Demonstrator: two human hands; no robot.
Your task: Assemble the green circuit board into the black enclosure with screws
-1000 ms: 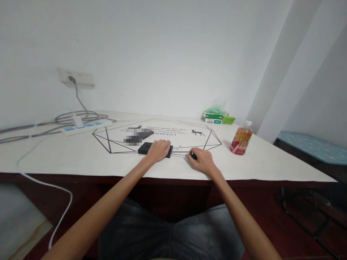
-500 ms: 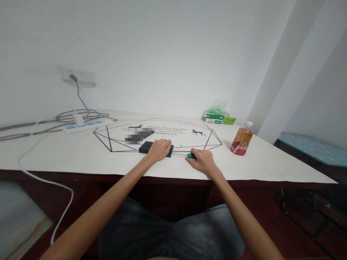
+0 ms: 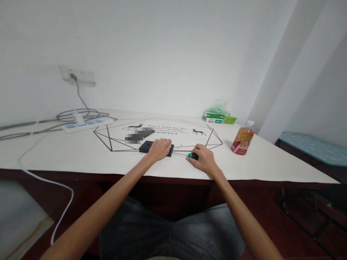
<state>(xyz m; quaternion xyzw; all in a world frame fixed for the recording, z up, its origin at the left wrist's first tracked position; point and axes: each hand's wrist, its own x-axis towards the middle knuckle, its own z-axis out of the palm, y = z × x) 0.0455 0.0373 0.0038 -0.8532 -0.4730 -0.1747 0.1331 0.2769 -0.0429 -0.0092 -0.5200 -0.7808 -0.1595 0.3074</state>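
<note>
A flat black box [image 3: 145, 146] lies on the white table. My left hand [image 3: 160, 148] is closed over its right part, fingers wrapped across the top, and hides much of it. To the right, my right hand [image 3: 203, 157] pinches the handle of a screwdriver [image 3: 193, 156], green at its front end and black behind. The thin shaft lies almost level and points left to the box's right end. Whether its tip touches the box is too small to tell. Behind the box lies a dark object [image 3: 148, 134], partly blurred out by blocks.
A drink bottle [image 3: 243, 139] stands to the right. Green-and-white boxes [image 3: 214, 117] with a plastic bag sit at the back. On the left are a power strip [image 3: 86, 125], coiled grey cables and a white cord hanging over the front edge. A patterned stool or table top [image 3: 311, 146] is at the far right.
My right hand's fingers have shifted up and rolled on the screwdriver handle, showing more of it. My left hand and the black box stay where they were.
</note>
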